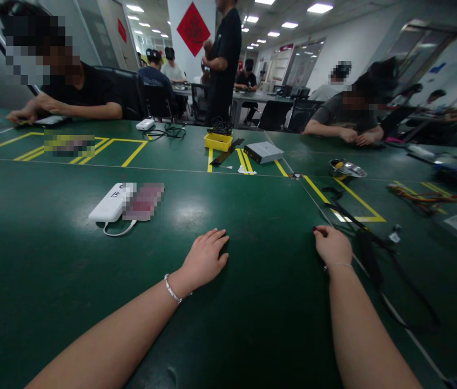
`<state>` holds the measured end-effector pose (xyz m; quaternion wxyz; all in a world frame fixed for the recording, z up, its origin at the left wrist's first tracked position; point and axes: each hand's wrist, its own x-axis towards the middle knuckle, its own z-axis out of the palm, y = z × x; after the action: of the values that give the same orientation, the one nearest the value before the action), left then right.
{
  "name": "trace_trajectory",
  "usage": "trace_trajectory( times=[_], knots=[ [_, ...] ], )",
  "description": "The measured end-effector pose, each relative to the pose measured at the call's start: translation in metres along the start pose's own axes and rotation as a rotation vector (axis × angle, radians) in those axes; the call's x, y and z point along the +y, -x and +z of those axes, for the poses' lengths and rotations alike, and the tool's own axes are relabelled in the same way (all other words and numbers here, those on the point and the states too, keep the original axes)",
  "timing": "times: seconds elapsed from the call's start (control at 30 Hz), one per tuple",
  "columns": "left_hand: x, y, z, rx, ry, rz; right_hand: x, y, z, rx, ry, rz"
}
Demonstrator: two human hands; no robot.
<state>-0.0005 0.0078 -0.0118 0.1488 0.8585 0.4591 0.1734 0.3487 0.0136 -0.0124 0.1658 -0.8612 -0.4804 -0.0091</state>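
Note:
My left hand (205, 259) lies palm down on the green table (253, 302), fingers stretched out and holding nothing. To its upper left is a white power bank (107, 205) with a short white cable (120, 234), beside a blurred-out reddish flat object (147, 202). On the right, my right hand (334, 247) rests on the table with its fingers curled together. A small dark spot shows at its fingertips; what it is I cannot make out. A black strap (370, 259) lies just right of that hand.
A yellow bin (218, 142) with black cables, a grey metal box (263, 152) and a metal bowl (348, 168) stand farther back. Colored wires (418, 198) lie at the right. Across the table sit a person (82, 89) at left and another person (345, 116) at right.

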Motion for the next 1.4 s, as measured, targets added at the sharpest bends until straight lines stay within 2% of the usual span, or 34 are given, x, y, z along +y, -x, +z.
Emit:
trace_trajectory(
  times=[0.43,0.6,0.67,0.73,0.83,0.93,1.0,1.07,1.17,1.27,1.33,1.4],
  knots=[
    [0.001,0.000,-0.003,-0.012,-0.006,-0.002,-0.015,0.009,-0.006,0.058,0.000,0.039],
    [0.000,-0.001,-0.002,0.000,0.022,0.001,-0.017,0.011,-0.010,0.020,0.043,0.043],
    [0.000,-0.001,-0.002,0.013,0.053,-0.009,-0.023,0.014,-0.013,0.079,0.018,0.002],
    [0.000,-0.002,-0.003,0.039,0.119,-0.028,-0.037,0.022,-0.016,0.174,-0.057,-0.134],
    [0.001,-0.003,-0.003,0.061,0.343,-0.078,-0.074,0.047,-0.014,0.229,-0.219,-0.502],
    [0.002,-0.005,-0.002,0.042,0.649,-0.105,-0.115,0.082,-0.007,0.126,-0.324,-0.866],
    [0.004,-0.006,-0.001,0.031,0.807,-0.094,-0.135,0.102,-0.001,0.066,-0.349,-0.996],
    [0.004,-0.007,-0.001,0.023,0.892,-0.088,-0.145,0.115,0.003,0.030,-0.374,-1.044],
    [0.005,-0.008,-0.002,-0.003,0.941,-0.134,-0.147,0.119,0.004,-0.042,-0.420,-1.083],
    [0.005,-0.009,-0.004,-0.038,1.008,-0.221,-0.138,0.106,-0.002,-0.112,-0.407,-1.072],
    [0.004,-0.010,-0.006,-0.043,1.072,-0.281,-0.125,0.090,-0.007,-0.064,-0.321,-0.917],
    [0.003,-0.010,-0.007,-0.015,1.125,-0.325,-0.103,0.068,-0.012,0.030,-0.163,-0.635]
  ],
)
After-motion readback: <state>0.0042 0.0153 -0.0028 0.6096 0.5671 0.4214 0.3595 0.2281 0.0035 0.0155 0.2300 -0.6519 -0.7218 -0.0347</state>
